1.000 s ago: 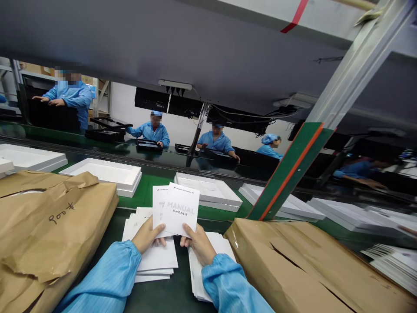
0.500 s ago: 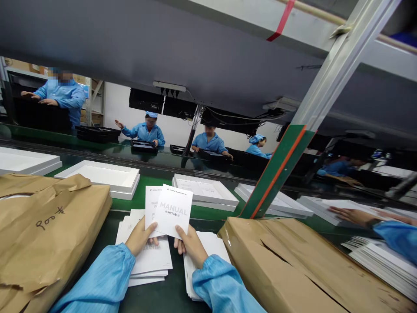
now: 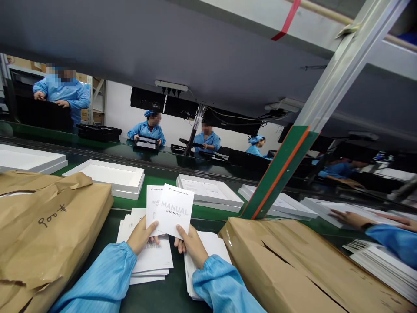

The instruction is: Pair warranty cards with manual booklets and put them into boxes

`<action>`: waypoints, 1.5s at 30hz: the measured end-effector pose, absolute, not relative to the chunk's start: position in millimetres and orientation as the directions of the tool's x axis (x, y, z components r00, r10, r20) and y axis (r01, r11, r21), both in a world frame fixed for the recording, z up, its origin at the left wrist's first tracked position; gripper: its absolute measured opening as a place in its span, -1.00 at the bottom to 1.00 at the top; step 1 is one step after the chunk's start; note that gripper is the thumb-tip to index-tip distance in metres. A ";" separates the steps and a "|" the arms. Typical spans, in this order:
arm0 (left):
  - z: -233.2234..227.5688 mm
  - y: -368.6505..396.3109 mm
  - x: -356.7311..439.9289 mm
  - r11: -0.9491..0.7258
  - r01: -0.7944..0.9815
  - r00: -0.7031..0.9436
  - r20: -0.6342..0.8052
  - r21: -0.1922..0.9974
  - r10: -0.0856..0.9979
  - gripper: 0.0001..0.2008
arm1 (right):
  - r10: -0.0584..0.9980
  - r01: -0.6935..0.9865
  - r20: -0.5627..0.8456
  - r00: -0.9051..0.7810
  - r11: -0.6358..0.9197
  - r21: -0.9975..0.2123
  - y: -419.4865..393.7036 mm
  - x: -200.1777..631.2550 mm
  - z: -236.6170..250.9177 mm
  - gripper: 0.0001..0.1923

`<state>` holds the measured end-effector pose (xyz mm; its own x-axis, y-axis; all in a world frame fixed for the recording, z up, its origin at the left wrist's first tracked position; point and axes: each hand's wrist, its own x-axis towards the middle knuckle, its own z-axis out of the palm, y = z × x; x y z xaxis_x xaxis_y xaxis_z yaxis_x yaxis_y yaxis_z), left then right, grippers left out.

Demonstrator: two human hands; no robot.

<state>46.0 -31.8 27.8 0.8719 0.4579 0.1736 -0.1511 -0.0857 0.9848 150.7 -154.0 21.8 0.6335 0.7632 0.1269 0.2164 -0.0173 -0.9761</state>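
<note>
My left hand (image 3: 142,233) is closed on a white warranty booklet (image 3: 152,208), thumb on its front. The booklet's right part is hidden behind a white manual (image 3: 174,211) marked "HYTAB". That manual is pinched at its lower edge by my right hand (image 3: 192,244), and the two overlap in front of me. Below my left hand lies a stack of warranty booklets (image 3: 153,259), its sheets unevenly fanned. Another stack of white booklets (image 3: 213,245) sits under my right hand and sleeve, partly covered by them.
Brown paper packages flank me, one at left (image 3: 74,217) and one at right (image 3: 286,256). White box trays (image 3: 107,176) line the green conveyor (image 3: 150,191) ahead. A slanted post (image 3: 283,169) rises at right. A co-worker's hand (image 3: 350,218) reaches over a tray; others work behind.
My hands keep the same hold on the two booklets. The white trays have shifted slightly right in view. Across the line, co-workers have moved their arms and one lifts a black tray.
</note>
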 end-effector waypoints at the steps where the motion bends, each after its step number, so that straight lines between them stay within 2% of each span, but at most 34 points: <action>1: 28.4 -32.1 45.6 -0.087 -0.149 0.872 0.172 0.985 0.458 -0.65 | 0.764 0.217 0.127 0.633 -0.018 -0.976 -154.0 150.8 21.8 -0.63; 45: 25.1 -32.1 46.1 -0.096 -0.126 0.862 0.157 0.987 0.482 -0.64 | 0.756 0.224 0.132 0.642 -0.020 -0.974 -154.7 150.5 21.2 -0.59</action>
<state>46.1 -32.1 25.1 0.8622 0.4818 0.1565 -0.1259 -0.0955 0.9874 150.5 -154.7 21.2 0.6415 0.7557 0.1318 0.2242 -0.0205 -0.9743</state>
